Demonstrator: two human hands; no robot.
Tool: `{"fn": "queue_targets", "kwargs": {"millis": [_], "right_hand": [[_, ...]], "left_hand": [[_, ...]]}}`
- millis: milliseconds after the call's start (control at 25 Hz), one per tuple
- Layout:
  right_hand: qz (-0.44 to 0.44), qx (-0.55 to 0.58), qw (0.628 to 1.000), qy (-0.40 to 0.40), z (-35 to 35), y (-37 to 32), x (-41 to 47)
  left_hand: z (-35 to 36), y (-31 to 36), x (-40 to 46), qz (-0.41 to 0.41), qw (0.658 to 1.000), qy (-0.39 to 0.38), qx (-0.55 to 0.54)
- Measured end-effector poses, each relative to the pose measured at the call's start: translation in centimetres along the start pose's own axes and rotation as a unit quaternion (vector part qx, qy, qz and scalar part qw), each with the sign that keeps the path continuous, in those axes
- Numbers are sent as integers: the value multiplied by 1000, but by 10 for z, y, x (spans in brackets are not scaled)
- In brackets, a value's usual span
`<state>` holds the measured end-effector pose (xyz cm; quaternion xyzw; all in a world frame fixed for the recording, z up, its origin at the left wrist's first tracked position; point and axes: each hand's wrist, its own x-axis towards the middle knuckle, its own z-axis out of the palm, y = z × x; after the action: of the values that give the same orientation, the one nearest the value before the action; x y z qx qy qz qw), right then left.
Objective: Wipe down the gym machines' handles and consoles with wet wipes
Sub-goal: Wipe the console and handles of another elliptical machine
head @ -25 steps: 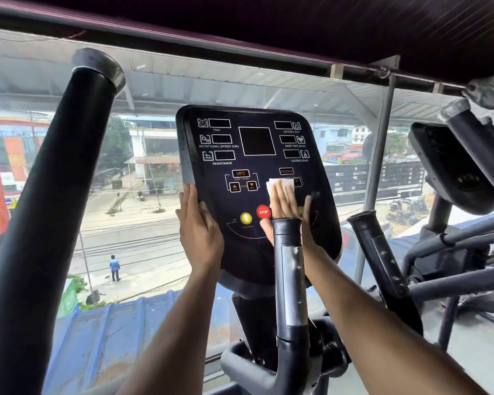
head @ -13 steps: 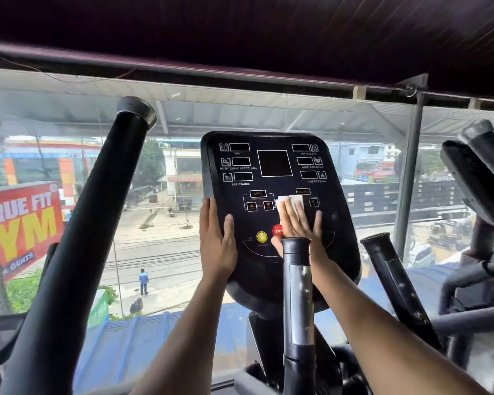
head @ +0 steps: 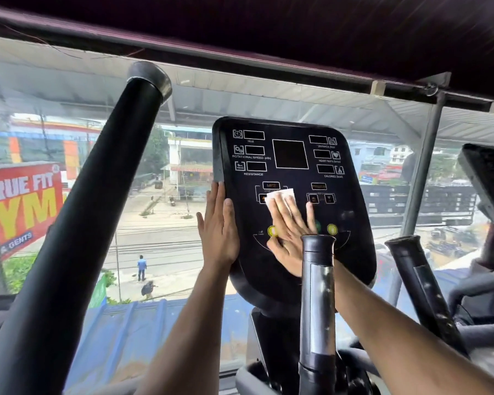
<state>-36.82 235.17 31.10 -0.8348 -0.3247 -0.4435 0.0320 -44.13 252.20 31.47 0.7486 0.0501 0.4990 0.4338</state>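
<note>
A black console (head: 290,155) with small display windows and yellow buttons faces me at the centre. My right hand (head: 290,232) lies flat on its lower middle and presses a white wet wipe (head: 281,196) against the button panel with straight fingers. My left hand (head: 218,229) rests flat along the console's left edge, fingers pointing up. A short black handle (head: 317,283) with a silver sensor plate rises in front of my right wrist and hides part of it.
A thick black moving arm (head: 97,201) slants across the left. A second short handle (head: 417,280) stands at the right, with another machine's console (head: 485,178) beyond it. Behind the console is a glass window (head: 160,212) over a street.
My right hand has slid the wipe to the left across the button panel, uncovering the buttons on the right. My left hand stays on the console's left edge. The camera has tilted.
</note>
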Motion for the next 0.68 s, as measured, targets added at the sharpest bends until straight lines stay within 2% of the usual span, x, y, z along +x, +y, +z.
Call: {"fn": "queue_targets", "kwargs": {"millis": [120,240,360,480,600,680], "right_hand": [[-81,-26,996,0,1,3,-29],[-43,-27,999,-19,0,18,-22],[4,72,997,-42,-8,-5,11],[-50,123,990,-44,-15,-34,12],[-98,96,990,-25,-15,-34,0],[-97,77,992,-30,-14,-29,14]], "left_hand": [[0,2,-3,8,1000,-10,-17],[0,4,-3,21,999,-7,-31],[-2,8,-4,26,999,-8,-42],[-3,10,-7,26,997,-9,-66],[-4,11,-9,8,994,-5,-111],[-4,10,-8,-2,991,1,-133]]}}
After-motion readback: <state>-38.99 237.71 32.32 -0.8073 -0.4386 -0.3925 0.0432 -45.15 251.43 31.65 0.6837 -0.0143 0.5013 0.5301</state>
